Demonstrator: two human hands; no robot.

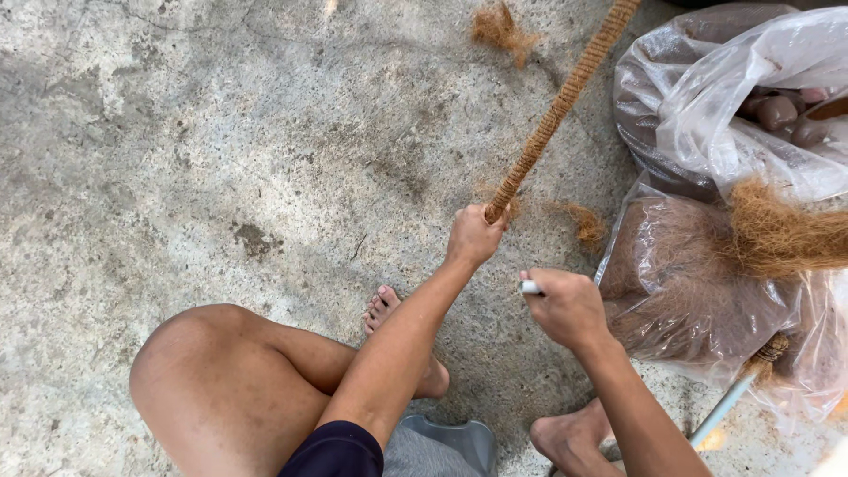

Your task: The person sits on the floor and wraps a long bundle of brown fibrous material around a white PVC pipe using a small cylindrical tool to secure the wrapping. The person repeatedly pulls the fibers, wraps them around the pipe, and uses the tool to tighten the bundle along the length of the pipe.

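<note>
Head view looked down on a bare concrete floor (221,132), where a person sat with a bent knee (203,371) and a bare foot (389,318). Left hand (473,234) was closed tight around the near end of a coir rope (556,106), which ran taut from the fist up and away to the top edge, passing just beside the plastic bag (698,291). Right hand (570,305) was curled shut near that bag, on its side toward the knee, with a small white object (529,287) poking out of the fist; what it was could not be told. Brown coconut fibre (777,234) spilled from the bag's mouth, and loose tufts (502,28) lay on the floor beyond the rope, well apart from the bag.
</note>
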